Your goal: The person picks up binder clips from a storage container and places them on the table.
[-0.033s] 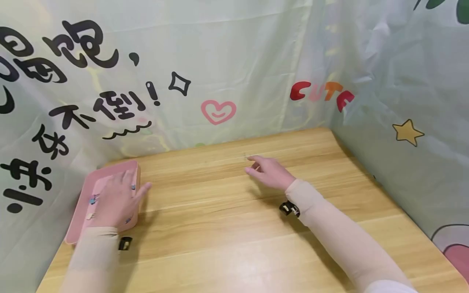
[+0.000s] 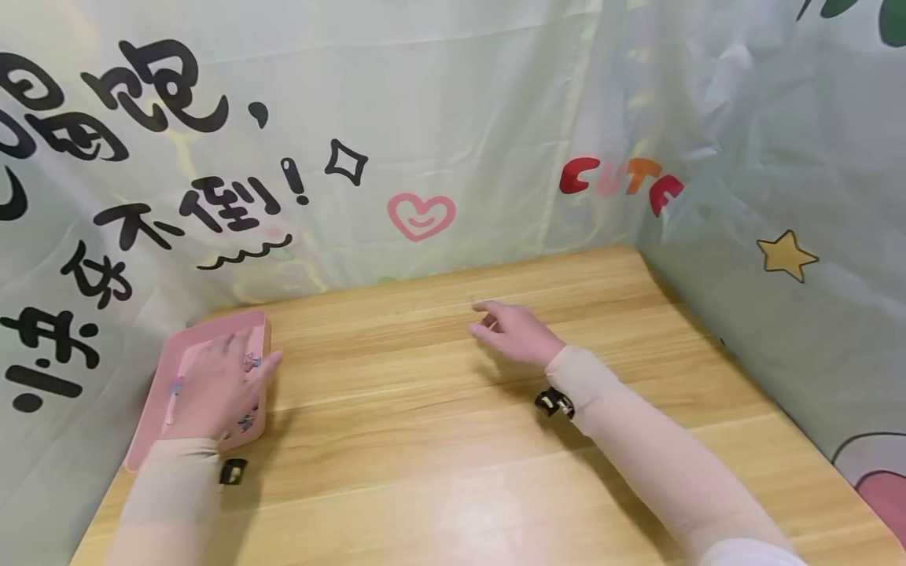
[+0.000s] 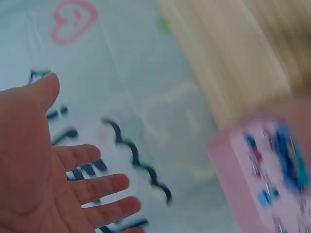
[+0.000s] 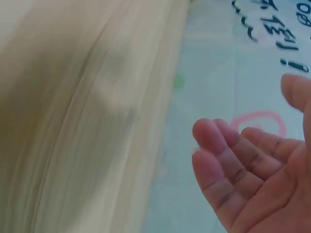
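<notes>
My left hand point(image 2: 215, 389) is spread, palm down, over the pink tray point(image 2: 263, 334) at the left of the table, hiding much of its inside. Small blue and pink trinkets point(image 2: 249, 363) show around the fingers in the head view. Up close in the left wrist view, a cluster of blue, pink and clear pieces point(image 3: 286, 158) lies in the tray; blur hides their exact kind. That view shows the palm bare and the fingers apart. Over the table's middle, to the right, my right hand point(image 2: 520, 334) hovers with loosely bent fingers and nothing in it.
The wooden table point(image 2: 396, 424) spreads out between and in front of both hands. A pale printed curtain point(image 2: 488, 141) hangs along the back and both sides, close behind the tray. Small black devices point(image 2: 554, 402) hang beneath both wrists.
My left hand has shifted slightly left over the tray, uncovering more of the trinkets by its thumb. The right hand has barely moved.
</notes>
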Available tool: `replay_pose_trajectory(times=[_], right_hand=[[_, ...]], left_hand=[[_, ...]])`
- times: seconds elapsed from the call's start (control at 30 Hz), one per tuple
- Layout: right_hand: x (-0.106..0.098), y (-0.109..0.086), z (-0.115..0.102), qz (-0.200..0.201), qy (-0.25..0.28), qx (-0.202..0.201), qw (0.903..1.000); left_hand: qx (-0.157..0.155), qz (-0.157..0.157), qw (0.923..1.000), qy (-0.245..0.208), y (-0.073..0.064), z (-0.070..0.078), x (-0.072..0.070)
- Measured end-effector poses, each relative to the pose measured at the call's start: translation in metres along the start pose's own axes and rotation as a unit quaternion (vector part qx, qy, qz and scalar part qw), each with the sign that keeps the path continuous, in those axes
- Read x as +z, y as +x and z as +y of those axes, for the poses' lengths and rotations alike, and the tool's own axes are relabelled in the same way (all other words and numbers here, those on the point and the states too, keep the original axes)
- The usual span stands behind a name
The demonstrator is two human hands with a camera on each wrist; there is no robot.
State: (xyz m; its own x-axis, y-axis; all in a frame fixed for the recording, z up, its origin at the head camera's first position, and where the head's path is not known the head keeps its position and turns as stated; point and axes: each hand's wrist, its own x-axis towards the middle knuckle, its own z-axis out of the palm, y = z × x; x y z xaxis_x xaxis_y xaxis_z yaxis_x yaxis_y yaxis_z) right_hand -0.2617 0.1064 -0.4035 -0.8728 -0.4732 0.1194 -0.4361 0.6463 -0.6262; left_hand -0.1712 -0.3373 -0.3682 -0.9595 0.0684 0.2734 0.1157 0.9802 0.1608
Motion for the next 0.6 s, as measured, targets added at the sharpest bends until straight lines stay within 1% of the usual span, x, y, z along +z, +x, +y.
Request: replay_pose_trajectory(times=[0.03,0.13,0.2,0.23,0.3,0.47,0.53,0.6], right_hand=[[0.003,0.004,-0.006,-0.004,0.009,-0.001,1.0],[0.017,0.016,-0.024,-0.016,0.029,-0.006,0.9994],[0.027,0.023,-0.038,-0.029,0.043,-0.006,0.9986],[0.033,0.027,-0.046,-0.037,0.052,-0.006,0.9979],[0.043,0.034,-0.061,-0.057,0.07,-0.004,0.9959],[0.074,0.047,-0.097,-0.097,0.094,0.0,0.9908],[0.087,0.051,-0.109,-0.109,0.105,0.005,0.9884],[0.101,0.054,-0.12,-0.12,0.113,0.014,0.9862]], left_hand=[[-0.012,-0.008,0.9999,-0.007,-0.001,-0.01,-0.004],[-0.061,-0.049,0.9967,-0.021,-0.004,-0.04,-0.016],[-0.094,-0.077,0.9921,-0.031,-0.007,-0.06,-0.022],[-0.111,-0.092,0.9892,-0.027,-0.009,-0.069,-0.024],[-0.133,-0.107,0.985,-0.026,-0.013,-0.085,-0.027],[-0.166,-0.116,0.9791,-0.013,-0.023,-0.118,-0.025],[-0.177,-0.132,0.9754,-0.001,-0.025,-0.131,-0.022],[-0.19,-0.161,0.9686,0.011,-0.027,-0.143,-0.019]])
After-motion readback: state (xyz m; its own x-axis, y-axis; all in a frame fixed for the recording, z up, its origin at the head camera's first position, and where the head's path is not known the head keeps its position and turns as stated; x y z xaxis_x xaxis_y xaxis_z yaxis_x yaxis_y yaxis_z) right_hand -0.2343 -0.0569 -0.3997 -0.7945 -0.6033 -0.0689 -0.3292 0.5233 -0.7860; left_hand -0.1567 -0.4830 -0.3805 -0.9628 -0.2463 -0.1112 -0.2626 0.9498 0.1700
